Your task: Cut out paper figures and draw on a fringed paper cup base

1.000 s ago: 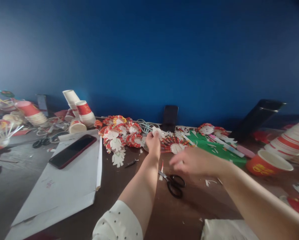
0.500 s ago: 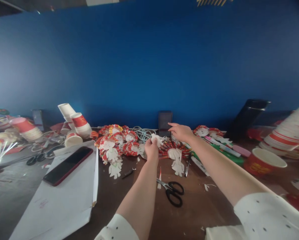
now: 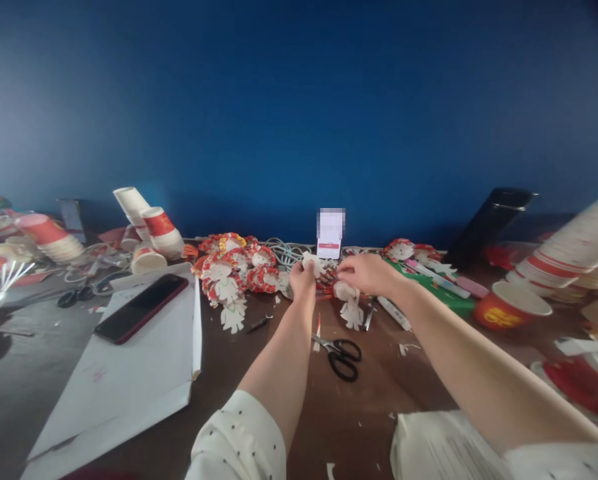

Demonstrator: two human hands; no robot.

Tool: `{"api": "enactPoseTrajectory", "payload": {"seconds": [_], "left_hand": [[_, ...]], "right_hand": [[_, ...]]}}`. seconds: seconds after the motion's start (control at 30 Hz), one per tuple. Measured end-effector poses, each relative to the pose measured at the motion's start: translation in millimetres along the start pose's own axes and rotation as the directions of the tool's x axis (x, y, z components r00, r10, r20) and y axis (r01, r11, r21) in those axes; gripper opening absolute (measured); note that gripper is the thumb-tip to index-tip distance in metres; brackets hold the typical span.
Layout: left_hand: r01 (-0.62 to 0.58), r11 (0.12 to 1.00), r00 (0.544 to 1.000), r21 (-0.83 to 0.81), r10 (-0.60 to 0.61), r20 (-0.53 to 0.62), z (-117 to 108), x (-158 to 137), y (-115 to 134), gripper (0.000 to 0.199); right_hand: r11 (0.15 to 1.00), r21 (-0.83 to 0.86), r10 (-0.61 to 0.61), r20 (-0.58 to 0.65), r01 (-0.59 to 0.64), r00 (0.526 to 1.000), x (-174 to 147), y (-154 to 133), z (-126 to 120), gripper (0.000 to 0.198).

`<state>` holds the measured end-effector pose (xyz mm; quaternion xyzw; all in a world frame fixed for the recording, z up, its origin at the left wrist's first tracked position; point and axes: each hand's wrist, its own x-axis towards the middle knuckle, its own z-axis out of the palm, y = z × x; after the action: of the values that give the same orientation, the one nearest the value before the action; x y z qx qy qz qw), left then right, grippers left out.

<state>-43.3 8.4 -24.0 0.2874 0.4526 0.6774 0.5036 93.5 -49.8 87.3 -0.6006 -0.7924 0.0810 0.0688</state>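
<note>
The propped phone [image 3: 331,233] at the far wall is now glowing with a lit screen where it was dark half a second ago, and the right hand [image 3: 369,273], which was pointing a finger at it then, is now hovering lower and nearer, with its fingers curling loosely; whether they are grasping anything I cannot tell. The left hand [image 3: 303,280] is still pinching the white paper cut-out [image 3: 313,263] between thumb and fingers, so the handwork seems to be merely pausing for the phone, and both hands are coming close together around the piece again. The cut-out is sitting just in front of the phone, left of the right hand, above the far part of the table [image 3: 303,427]. It is looking small, matte and plain white, with an irregular, lobed outline; the thumb is covering part of it. A similar white paper figure [image 3: 351,310] is lying just nearer than the right hand, showing a rounded head and a notched lower edge, while the black-handled scissors [image 3: 346,360] are resting nearer still.
</note>
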Motion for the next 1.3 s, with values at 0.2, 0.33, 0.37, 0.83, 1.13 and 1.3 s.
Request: {"api": "enactPoseTrajectory", "payload": {"seconds": [0.2, 0.33, 0.37, 0.83, 1.13, 1.3], "left_hand": [[0.009, 0.994, 0.991, -0.112, 0.007, 0.134, -2, -12, 6, 0.027], [0.057, 0.978, 0.978, -0.201, -0.015, 0.206, -4, -13, 11, 0.031], [0.070, 0.973, 0.977, -0.219, -0.022, 0.212, -4, -13, 12, 0.032], [0.150, 0.978, 0.882, -0.145, -0.066, 0.467, 0, -15, 11, 0.032], [0.179, 0.981, 0.846, -0.079, -0.112, 0.521, 2, -18, 7, 0.040], [0.164, 0.985, 0.855, -0.055, -0.114, 0.506, 2, -17, 4, 0.040]], "right_hand": [[0.945, -0.216, -0.169, 0.322, 0.246, 0.932, -82, -51, 27, 0.021], [0.958, -0.213, -0.136, 0.243, 0.189, 0.961, -100, -54, 41, 0.031], [0.967, -0.192, -0.124, 0.215, 0.166, 0.969, -100, -51, 41, 0.029], [0.787, 0.612, 0.391, -0.398, -0.078, 0.830, -1, -5, 56, 0.024], [0.655, 0.753, 0.468, -0.341, -0.061, 0.815, 3, 5, 67, 0.027], [0.427, 0.904, 0.540, -0.259, 0.005, 0.801, 5, 2, 71, 0.031]]}}
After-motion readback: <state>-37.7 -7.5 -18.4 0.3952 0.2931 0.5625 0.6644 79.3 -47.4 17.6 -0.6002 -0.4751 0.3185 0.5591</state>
